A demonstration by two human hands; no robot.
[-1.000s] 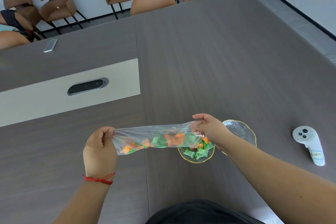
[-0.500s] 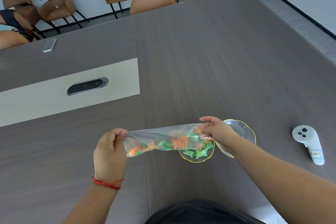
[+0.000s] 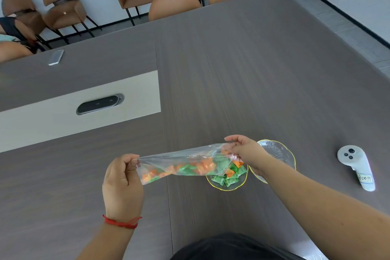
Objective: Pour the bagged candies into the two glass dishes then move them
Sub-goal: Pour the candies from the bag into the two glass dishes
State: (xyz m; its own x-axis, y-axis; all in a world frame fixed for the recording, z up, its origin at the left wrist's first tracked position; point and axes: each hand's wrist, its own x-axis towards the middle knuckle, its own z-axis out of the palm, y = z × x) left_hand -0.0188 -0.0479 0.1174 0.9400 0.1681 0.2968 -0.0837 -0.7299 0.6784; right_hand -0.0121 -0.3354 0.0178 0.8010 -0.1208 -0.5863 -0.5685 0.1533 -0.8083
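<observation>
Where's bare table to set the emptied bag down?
Bare dark wood table lies beyond the two gold-rimmed glass dishes, and left of the left hand. Crowded: between the dishes and the white handheld controller.

We see handwritten label on white controller (image 3: 356,167) at right, near its lower end; letters too blurred to read.

We see the right hand (image 3: 245,151) and its forearm covering part of the farther glass dish (image 3: 278,152). The bag (image 3: 181,162) hides the nearer dish's (image 3: 226,183) far rim. Right of that dish, we cannot read the controller's label (image 3: 364,178).
</observation>
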